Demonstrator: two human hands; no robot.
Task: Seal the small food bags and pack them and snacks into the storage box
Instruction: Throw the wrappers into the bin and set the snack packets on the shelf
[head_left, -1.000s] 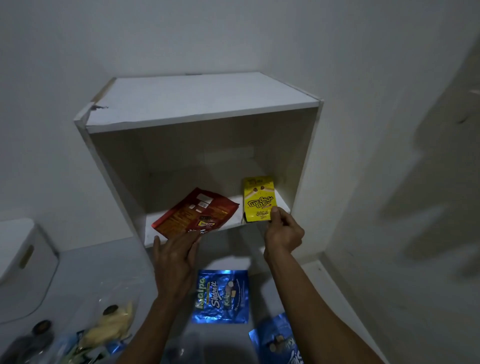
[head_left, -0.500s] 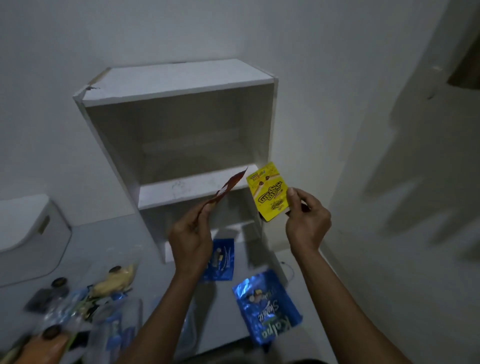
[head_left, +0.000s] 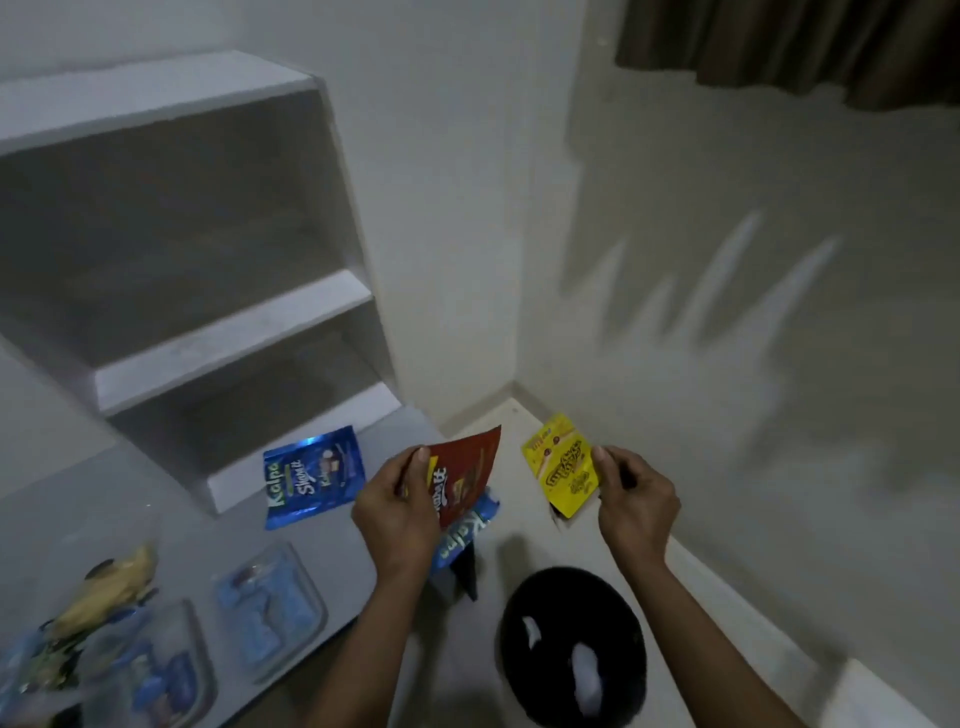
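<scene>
Packets are pinched in both hands: red packet by left hand, yellow packet by right hand, past the table corner.

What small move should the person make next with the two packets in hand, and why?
Probably lower both packets toward the table to set them down: the left hand holds the red packet, the right hand the yellow packet, both clear of the shelf unit.
</scene>
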